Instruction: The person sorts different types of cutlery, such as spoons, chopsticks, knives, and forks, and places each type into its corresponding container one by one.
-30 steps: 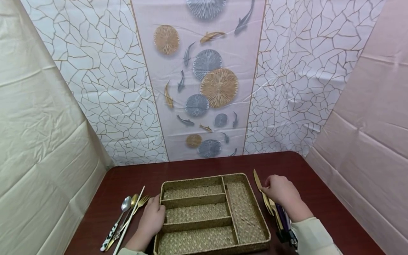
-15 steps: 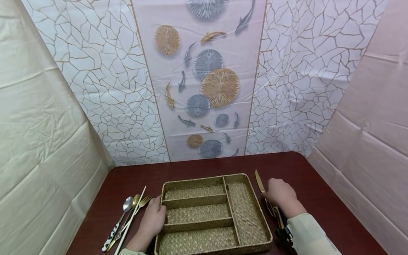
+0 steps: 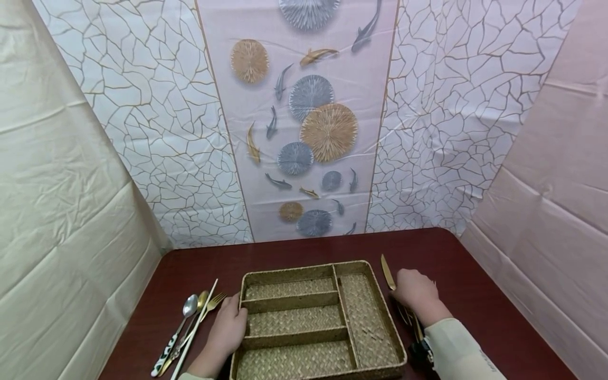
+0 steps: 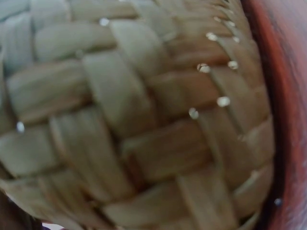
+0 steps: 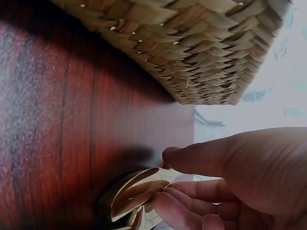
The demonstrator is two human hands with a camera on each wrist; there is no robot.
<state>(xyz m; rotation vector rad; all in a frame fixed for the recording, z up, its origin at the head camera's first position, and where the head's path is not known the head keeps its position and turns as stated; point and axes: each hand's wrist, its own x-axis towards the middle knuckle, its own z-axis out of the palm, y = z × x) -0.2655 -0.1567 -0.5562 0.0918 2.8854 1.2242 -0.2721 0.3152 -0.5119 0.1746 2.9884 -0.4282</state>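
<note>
1. Nearest are two pale sleeves [image 3: 463,351], one on each arm. My clock has its centre at the middle of the tray [image 3: 366,311], as the head view shows it.
2. At nine o'clock, the left hand [image 3: 229,323] grips the side wall of the tray, with the thumb on the rim. The left wrist view adds the weave of the outer wall, seen very close.
3. There is one tray, lying on the table [image 3: 201,259], with four compartments: three stacked one behind another, and one long at three o'clock.
4. Further out at nine o'clock lie one silver spoon [image 3: 190,305], one gold spoon [image 3: 202,299], one gold fork [image 3: 216,301] and at least one white stick [image 3: 196,326], close together.
5. Between two and three o'clock, the right hand [image 3: 417,294] reaches down with bent fingers. The right wrist view shows what the head view hides: thumb and fingertips around a curved gold piece [image 5: 136,194]. I cannot tell whether they pinch it.
6. At two o'clock is one gold knife [image 3: 387,273], partly covered by this hand.
7. Farthest, at twelve o'clock, hangs one patterned cloth [image 3: 328,132].
</note>
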